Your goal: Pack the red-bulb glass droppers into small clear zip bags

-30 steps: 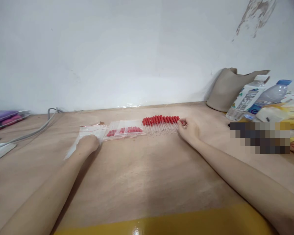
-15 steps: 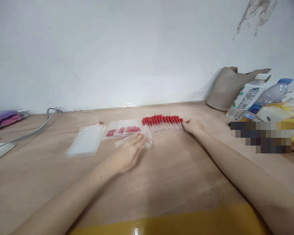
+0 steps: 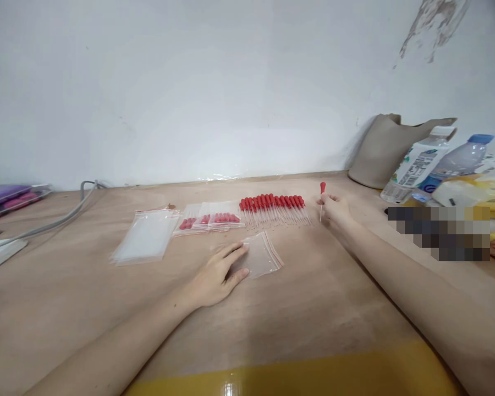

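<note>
My right hand (image 3: 335,210) pinches one thin clear dropper with a flared red top (image 3: 323,188), held upright to the right of the row. That row of similar red-topped droppers (image 3: 272,202) lies side by side, tops toward the wall. My left hand (image 3: 218,275), fingers apart, rests on the left end of a clear zip bag (image 3: 264,256) lying flat, its red-striped edge facing right. Behind it lie several zip bags with red-topped pieces inside (image 3: 226,218). Left of them is a stack of flat zip bags (image 3: 146,236).
Grey cable (image 3: 66,217), a white flat item (image 3: 2,257) and purple and pink packs (image 3: 12,199) are at left. At right stand a grey-brown container (image 3: 373,151), a labelled bottle (image 3: 416,165), a blue-capped bottle (image 3: 462,159) and yellow packaging (image 3: 493,192). A wall runs behind.
My right hand has moved slightly right from the row's end and now holds one dropper upright. The clear bag has come nearer and right, and my left hand has spread its fingers on it.
</note>
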The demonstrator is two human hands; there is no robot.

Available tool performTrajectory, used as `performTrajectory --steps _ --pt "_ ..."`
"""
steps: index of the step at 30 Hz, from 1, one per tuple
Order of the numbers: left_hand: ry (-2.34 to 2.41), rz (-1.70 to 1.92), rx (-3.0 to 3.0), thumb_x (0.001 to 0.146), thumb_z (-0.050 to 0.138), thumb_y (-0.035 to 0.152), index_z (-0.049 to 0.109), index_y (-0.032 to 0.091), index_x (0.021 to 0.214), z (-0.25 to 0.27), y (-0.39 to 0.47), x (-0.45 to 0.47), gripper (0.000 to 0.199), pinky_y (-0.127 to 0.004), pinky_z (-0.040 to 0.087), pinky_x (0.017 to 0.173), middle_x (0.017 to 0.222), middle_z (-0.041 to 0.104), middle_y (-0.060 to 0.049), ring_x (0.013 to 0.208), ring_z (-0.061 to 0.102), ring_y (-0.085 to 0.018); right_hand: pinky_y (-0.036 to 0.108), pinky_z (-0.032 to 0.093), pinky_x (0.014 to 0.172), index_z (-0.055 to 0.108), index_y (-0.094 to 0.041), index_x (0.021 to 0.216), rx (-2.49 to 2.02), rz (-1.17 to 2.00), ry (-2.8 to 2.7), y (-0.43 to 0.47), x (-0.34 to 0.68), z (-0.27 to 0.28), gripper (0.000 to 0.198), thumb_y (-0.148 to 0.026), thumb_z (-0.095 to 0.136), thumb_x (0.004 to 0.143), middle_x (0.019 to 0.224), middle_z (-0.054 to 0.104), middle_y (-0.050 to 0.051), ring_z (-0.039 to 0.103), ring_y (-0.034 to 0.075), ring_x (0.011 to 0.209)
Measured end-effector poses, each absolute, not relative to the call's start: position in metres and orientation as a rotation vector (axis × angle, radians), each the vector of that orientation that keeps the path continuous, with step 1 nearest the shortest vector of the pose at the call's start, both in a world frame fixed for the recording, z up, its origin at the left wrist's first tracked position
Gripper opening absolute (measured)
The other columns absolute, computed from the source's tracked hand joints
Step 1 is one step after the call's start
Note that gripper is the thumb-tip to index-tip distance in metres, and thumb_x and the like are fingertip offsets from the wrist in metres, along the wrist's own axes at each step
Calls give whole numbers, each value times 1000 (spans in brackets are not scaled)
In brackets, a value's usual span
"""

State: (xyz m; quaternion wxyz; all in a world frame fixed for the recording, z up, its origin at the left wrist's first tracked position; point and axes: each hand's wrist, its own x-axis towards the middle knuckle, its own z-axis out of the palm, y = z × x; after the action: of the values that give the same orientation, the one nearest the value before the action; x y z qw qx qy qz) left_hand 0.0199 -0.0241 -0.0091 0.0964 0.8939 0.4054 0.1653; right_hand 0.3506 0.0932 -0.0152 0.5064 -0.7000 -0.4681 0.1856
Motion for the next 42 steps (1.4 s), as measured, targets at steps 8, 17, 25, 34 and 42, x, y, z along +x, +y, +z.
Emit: performTrajectory --steps 8,17,25,34,42 --pt "1124 506 2663 91 41 40 32 18 135 -10 -21 22 51 -42 33 104 136 41 -10 125 38 -23 20 34 38 31 -23 110 -1151 881 -1054 34 292 -13 57 -40 63 66 62 48 -7 44 8 43" --pt "1133 484 2664 90 41 43 32 18 135 -11 -20 22 52 -41 32 105 138 40 -9 127 37 -24 27 50 50 25 -24 113 -1035 1012 -1093 11 269 -22 68 -43 68 63 71 49 -7 55 10 50" --pt "1127 407 2652 91 39 42 32 16 136 -7 -17 25 52 -43 32 105 139 38 -10 128 35 -24 31 52 64 38 -23 102 -1011 1334 -1102 1 270 -24 41 -41 61 73 72 57 -3 63 13 62" --pt "1118 384 2660 92 38 44 32 16 137 -6 -17 24 53 -43 30 106 140 37 -10 129 33 -25 25 48 62 54 -18 90 -925 1537 -1561 0 293 -18 34 -35 71 66 73 60 -3 56 7 59" --pt "1097 405 2674 92 36 44 32 18 136 -6 -17 25 51 -44 30 105 140 37 -9 129 34 -24 16 38 40 42 -20 88 -948 1498 -1739 -2 278 -18 32 -42 62 74 69 57 -7 51 3 45"
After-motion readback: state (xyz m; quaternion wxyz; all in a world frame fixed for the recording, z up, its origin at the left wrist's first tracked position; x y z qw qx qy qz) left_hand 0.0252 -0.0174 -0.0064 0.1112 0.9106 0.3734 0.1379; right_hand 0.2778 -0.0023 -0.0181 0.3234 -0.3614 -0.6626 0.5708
